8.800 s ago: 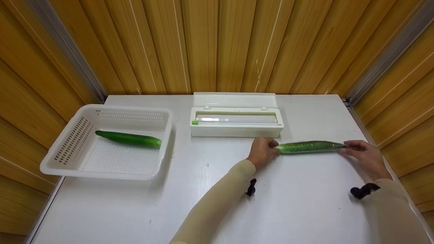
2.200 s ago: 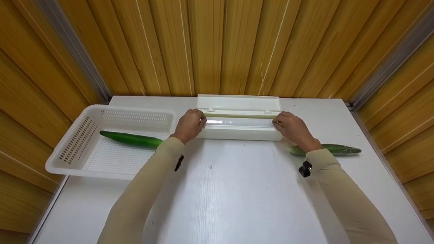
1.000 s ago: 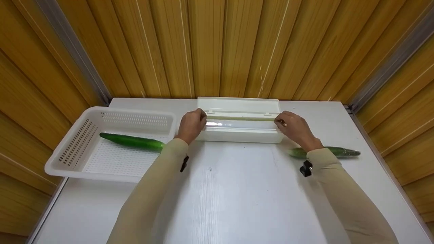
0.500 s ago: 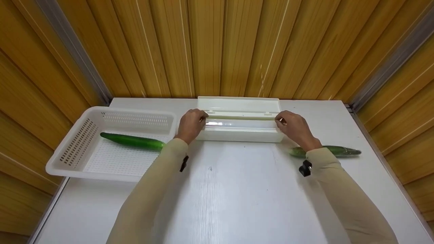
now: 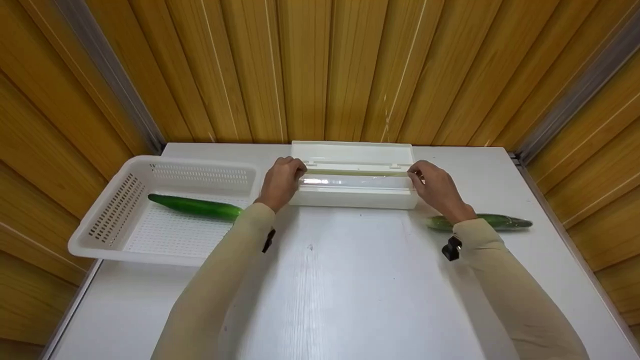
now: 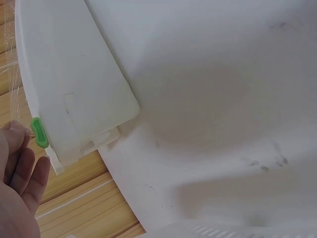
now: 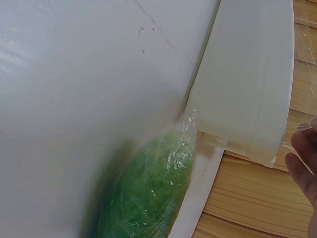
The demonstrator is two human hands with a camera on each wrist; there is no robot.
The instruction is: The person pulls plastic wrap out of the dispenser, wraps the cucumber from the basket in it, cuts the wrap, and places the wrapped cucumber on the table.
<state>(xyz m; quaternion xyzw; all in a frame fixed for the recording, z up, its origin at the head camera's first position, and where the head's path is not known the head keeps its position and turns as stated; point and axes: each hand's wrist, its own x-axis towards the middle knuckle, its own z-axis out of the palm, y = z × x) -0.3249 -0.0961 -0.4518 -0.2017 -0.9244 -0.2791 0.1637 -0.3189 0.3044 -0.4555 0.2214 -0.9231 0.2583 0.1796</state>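
A white cling film dispenser (image 5: 355, 199) stands open at the table's back, its roll (image 5: 350, 181) showing. My left hand (image 5: 282, 177) is at its left end, by the green slider (image 6: 39, 133), fingers curled and pinching the film's edge (image 6: 15, 74). My right hand (image 5: 432, 182) pinches the film (image 7: 304, 34) at the right end. A thin strip of film stretches between both hands. A film-wrapped cucumber (image 5: 495, 221) lies on the table behind my right wrist, also the wrapped cucumber (image 7: 148, 198) in the right wrist view.
A white perforated basket (image 5: 107, 220) at the left holds a bare cucumber (image 5: 195, 206). The white table (image 5: 350, 280) is boxed in by wooden panel walls on three sides. The dispenser's lid (image 5: 350, 151) lies open toward the back wall.
Both hands left the wrapped cucumber on the table and went to the dispenser's ends. In the last second they shifted slightly back and up, with the film's edge between them.
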